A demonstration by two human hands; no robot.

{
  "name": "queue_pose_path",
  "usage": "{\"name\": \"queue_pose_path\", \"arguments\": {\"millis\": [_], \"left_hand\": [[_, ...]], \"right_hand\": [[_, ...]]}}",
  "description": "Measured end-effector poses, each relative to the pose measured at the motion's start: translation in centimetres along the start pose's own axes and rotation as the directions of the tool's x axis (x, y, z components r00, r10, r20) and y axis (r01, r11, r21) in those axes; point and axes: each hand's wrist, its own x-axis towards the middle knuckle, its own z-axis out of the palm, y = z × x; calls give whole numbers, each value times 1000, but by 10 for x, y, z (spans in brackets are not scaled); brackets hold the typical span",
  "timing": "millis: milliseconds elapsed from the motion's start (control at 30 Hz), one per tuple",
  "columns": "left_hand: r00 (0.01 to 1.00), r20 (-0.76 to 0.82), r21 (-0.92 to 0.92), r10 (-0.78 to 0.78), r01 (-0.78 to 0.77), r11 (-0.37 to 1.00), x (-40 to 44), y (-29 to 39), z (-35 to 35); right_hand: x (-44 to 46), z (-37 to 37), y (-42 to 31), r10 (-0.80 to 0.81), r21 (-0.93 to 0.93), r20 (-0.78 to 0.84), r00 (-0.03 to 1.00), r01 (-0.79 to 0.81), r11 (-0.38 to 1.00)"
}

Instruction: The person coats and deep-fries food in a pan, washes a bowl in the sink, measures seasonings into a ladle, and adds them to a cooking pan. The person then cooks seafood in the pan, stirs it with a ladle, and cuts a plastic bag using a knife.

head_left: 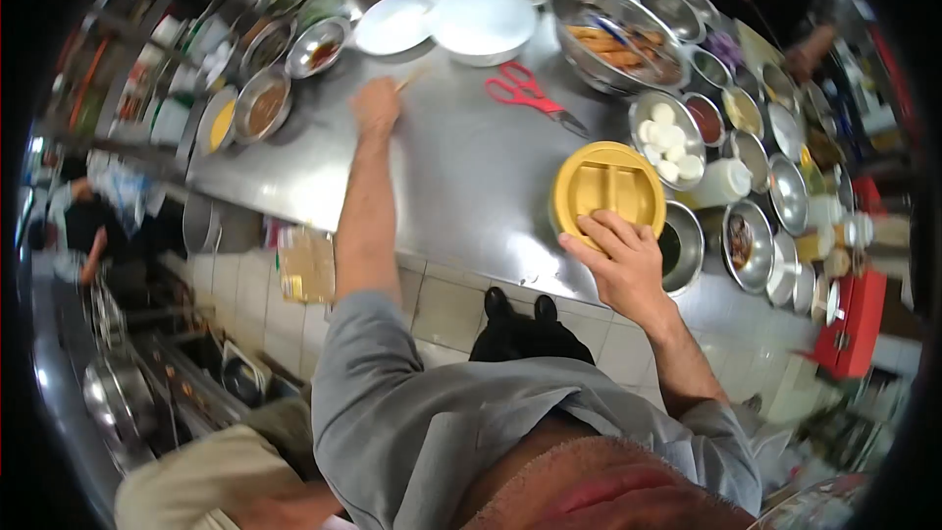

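Note:
My left hand (376,105) is closed over the steel table, left of the middle. A thin tan stick (412,79) pokes out from its fingers; the rest of it is hidden in the fist. At the table's near edge, my right hand (628,257) grips a round yellow lid (610,186), with fingers over its recessed top and the thumb at its rim. The body under the lid is mostly out of sight. Between the hands and farther back lie red-handled scissors (520,88). Two white plates (483,22) stand beyond my left hand.
A big steel bowl (564,49) of orange-brown food stands at the back right. Beside it is a bowl of white round pieces (670,142), with several ingredient bowls and a squeeze bottle (721,184). Sauce bowls (263,110) line the left. Other people work behind and across.

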Motion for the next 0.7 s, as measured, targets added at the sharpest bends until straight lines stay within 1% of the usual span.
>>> {"name": "queue_pose_path", "arguments": {"millis": [33,67,100,133,167,200,233,267,300,333,367,400,433,467,500,533,567,600,633,667,700], "left_hand": [[998,-15,14,57,-57,998,5,0,13],[995,26,-60,96,-94,994,4,11,17],[990,12,-148,144,-141,979,-3,30,18],[988,24,-233,153,-144,962,-4,49,28],[985,116,-307,129,-88,947,-5,69,28],[984,31,-413,177,-149,899,-3,84,46],[983,-66,-442,174,-185,878,7,90,78],[970,48,-798,238,-106,593,-17,134,36],[904,248,-902,347,85,424,-13,141,29],[866,328,-899,378,163,408,-10,138,20],[930,264,-872,255,117,475,-15,135,3],[979,99,-769,180,-39,638,-12,122,-10],[993,25,-835,117,-43,549,-19,108,-27],[999,-33,-857,38,-48,513,-38,103,-60],[997,-44,-794,66,-74,603,-39,81,-76],[984,-176,-829,-2,-147,539,-89,101,-123],[963,-261,-818,-70,-182,546,-111,104,-145],[921,-354,-778,-162,-194,598,-167,141,-188],[884,-423,-839,-197,-300,454,-201,161,-200],[834,-492,-846,-248,-392,361,-232,184,-206],[810,-512,-847,-286,-419,328,-274,221,-220]], "right_hand": [[-1,0,0,9,14,1,1000,-9,1000],[0,-2,2,9,12,11,1000,-9,1000],[1,-2,5,3,48,19,1000,-4,999],[0,0,10,2,74,19,1000,-3,997],[-1,1,12,-5,65,15,1000,4,998],[-1,4,16,-21,54,17,1000,20,998],[4,21,13,-56,49,-26,998,58,997],[1,16,20,-91,-18,-77,993,90,996],[7,10,18,-105,-55,-85,991,100,993],[3,1,18,-121,-85,-90,989,114,990],[-8,-17,14,-110,-119,-101,989,97,988],[-17,-42,6,-71,-7,-189,979,71,997],[-31,-60,7,-21,119,-272,962,56,991],[-54,-74,17,-9,107,-287,958,42,993],[-85,-92,28,29,125,-326,945,13,992],[-120,-110,40,66,144,-365,929,-13,990],[-160,-128,53,122,108,-424,897,-83,991],[-204,-146,66,174,77,-482,859,-157,985],[-250,-162,78,256,56,-506,824,-264,963],[-300,-178,86,335,42,-524,783,-369,928],[-348,-193,89,406,78,-551,729,-440,895]]}}
